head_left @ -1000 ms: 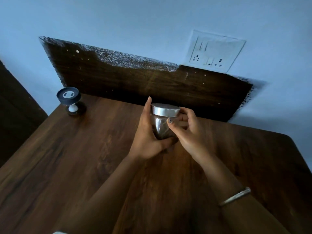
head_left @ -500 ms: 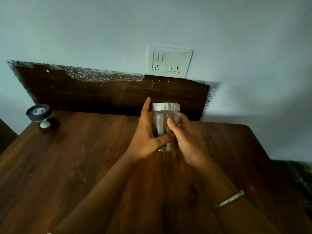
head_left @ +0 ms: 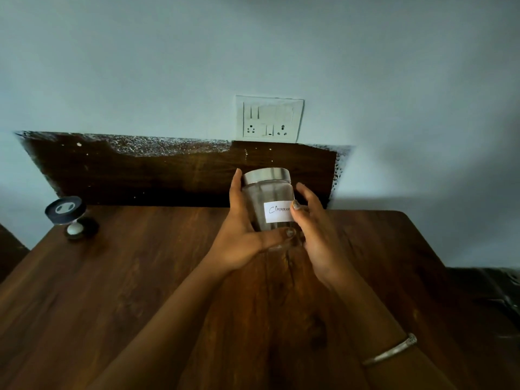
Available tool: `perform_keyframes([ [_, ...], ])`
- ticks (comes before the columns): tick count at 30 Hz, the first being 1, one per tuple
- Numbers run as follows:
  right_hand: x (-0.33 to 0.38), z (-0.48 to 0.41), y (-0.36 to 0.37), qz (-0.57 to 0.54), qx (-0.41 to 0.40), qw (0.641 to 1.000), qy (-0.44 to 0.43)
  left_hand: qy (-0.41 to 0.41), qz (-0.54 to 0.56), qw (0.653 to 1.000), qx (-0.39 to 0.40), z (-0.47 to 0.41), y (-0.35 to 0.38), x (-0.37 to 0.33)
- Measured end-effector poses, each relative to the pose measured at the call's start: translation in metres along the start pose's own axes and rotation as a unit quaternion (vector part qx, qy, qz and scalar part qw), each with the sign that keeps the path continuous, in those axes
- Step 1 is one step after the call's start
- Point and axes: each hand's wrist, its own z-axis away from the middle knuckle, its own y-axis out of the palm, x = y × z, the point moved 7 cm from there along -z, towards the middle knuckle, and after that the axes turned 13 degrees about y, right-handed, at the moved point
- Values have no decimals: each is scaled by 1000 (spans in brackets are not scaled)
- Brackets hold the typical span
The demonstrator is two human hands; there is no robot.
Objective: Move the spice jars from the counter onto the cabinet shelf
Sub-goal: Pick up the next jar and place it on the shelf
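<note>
A clear spice jar [head_left: 267,201] with a silver lid and a white handwritten label is held upright just above the wooden counter [head_left: 140,291], near its back edge. My left hand [head_left: 239,240] wraps the jar's left side, thumb across its lower front. My right hand [head_left: 315,235] holds its right side, thumb on the label's edge. The jar looks empty. No cabinet shelf is in view.
A small black-topped stand [head_left: 69,218] sits at the counter's back left corner. A dark wooden backboard [head_left: 168,175] runs along the wall, with a white socket panel [head_left: 270,119] above it. A dark object [head_left: 492,291] lies beyond the counter's right edge.
The jar has been turned so its label now faces me, and it sits slightly higher. My view has tilted up and swung, showing more wall.
</note>
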Motion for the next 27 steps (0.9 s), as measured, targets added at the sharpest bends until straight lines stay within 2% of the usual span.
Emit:
perform_keyframes([
  [2,-2,0,2,-12,27,999,17,2,11,1000,3,1,-1,0],
  [6,3,3,14,-8,89,996,-14,0,20,1000,11,2,1,-1],
  [12,-2,5,5,-6,46,999,17,-38,-5,997,67,9,-1,-4],
  [14,-1,7,7,13,58,998,20,-46,-29,994,92,11,-1,-5],
  [17,3,11,7,16,94,994,43,-42,-29,995,89,12,-4,-6],
  [23,7,23,-9,172,150,970,84,-29,-21,996,80,16,-8,-9],
  [27,13,26,-15,214,129,966,63,-30,-29,994,97,19,-2,-8],
])
